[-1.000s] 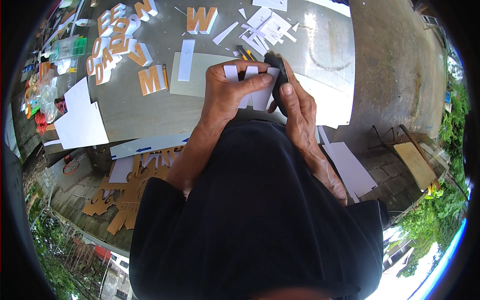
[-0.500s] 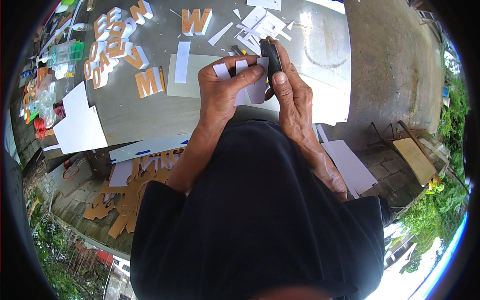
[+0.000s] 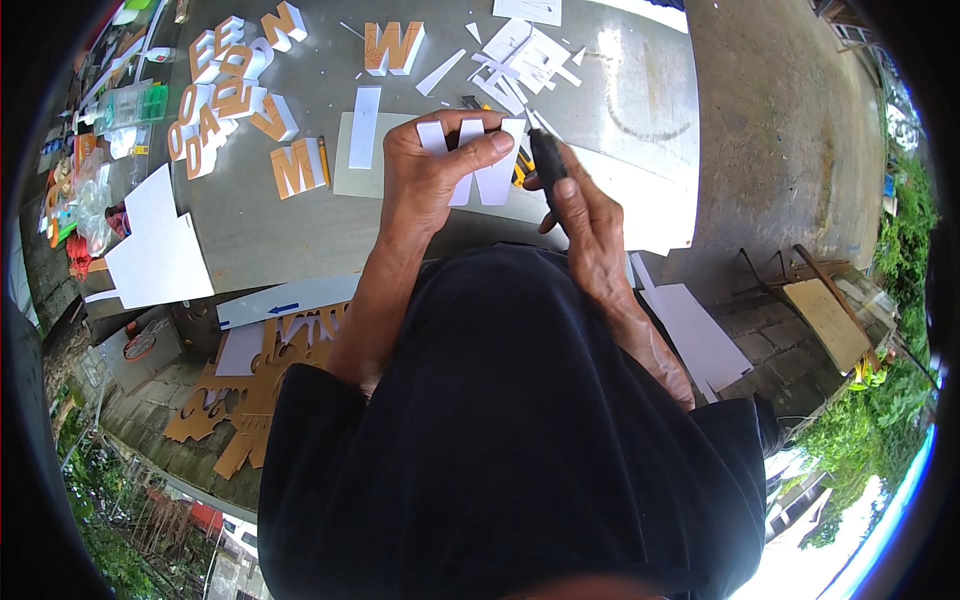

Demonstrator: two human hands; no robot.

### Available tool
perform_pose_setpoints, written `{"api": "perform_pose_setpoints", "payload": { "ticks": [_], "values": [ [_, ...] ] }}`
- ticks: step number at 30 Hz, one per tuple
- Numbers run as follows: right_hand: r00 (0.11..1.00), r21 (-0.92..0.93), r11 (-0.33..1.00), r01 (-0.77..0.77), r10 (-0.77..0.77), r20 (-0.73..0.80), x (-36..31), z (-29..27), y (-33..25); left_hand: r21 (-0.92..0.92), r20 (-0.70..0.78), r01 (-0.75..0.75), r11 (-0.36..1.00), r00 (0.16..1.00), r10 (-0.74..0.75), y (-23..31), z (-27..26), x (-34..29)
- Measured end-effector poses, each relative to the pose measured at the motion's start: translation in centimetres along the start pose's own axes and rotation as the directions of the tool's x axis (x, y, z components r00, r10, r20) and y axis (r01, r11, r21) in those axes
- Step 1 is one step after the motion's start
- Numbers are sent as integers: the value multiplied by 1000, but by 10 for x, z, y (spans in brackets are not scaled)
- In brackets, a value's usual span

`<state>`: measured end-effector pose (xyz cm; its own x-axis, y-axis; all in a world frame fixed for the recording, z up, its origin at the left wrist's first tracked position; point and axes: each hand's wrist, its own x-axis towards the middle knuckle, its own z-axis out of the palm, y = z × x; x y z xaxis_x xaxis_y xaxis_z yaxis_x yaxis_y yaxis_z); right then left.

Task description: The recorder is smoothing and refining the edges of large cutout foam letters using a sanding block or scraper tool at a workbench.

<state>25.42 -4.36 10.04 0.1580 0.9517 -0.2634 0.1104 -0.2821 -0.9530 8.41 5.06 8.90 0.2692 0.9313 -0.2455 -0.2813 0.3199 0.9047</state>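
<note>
My left hand (image 3: 422,172) pinches a flat white letter (image 3: 492,186), thumb across its face and fingers mostly hidden behind; its slanting strokes have straight, clean edges, and it is held up over the near part of the table (image 3: 285,235). My right hand (image 3: 592,205) is closed around a dark, narrow block (image 3: 548,168), just beside the letter and apart from it. A yellow-and-black cutter (image 3: 524,165) shows between the two, partly covered. At the far left, a clear and green plastic box (image 3: 140,103) sits near a clear bag (image 3: 95,195); I can't tell what either contains. The grey tabletop bears thick letters (image 3: 395,48) with tan faces and white sides, a pencil (image 3: 324,162) and white scraps (image 3: 525,58). Beyond its right edge lies bare concrete floor (image 3: 790,120), with green plants (image 3: 905,240) along the rim.
</note>
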Motion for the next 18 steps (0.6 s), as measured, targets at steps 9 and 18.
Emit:
{"api": "perform_pose_setpoints", "payload": {
  "ticks": [9,18],
  "values": [
    [999,106,994,27,-23,-33,35,-14,-13,391,272,-139,910,962,30,8,-5,15],
    [999,372,928,-29,44,-31,43,-9,-11,543,434,-204,815,899,-64,28,-14,37]
  ]
}}
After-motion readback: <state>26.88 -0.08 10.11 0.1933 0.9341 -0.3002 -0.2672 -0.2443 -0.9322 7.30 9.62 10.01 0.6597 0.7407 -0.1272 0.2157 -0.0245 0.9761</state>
